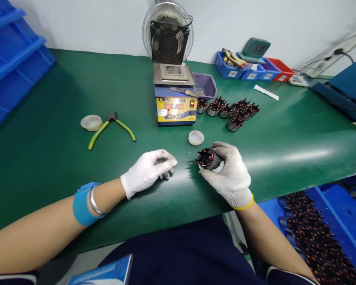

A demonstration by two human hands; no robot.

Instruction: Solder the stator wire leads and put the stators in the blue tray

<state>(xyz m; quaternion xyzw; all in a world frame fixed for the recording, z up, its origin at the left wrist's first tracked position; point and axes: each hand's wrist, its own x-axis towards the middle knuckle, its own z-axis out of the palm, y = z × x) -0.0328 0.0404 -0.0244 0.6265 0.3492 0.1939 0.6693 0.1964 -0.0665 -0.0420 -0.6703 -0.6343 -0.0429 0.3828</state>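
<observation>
My right hand, in a white knitted glove, holds a black motor stator with copper windings, its wire ends pointing left. To the left of it, my left hand in a thin white glove hovers over or rests on the green table; its fingers are pressed together, and whether anything is between them is too small to tell. A small white cap lies just beyond the stator. Farther back stands a yellow and blue solder pot with a lit red display.
Green-handled cutters and a round white lid lie at the left. More stators stand right of the solder pot, before small blue bins. A blue crate full of stators sits below the table at the right.
</observation>
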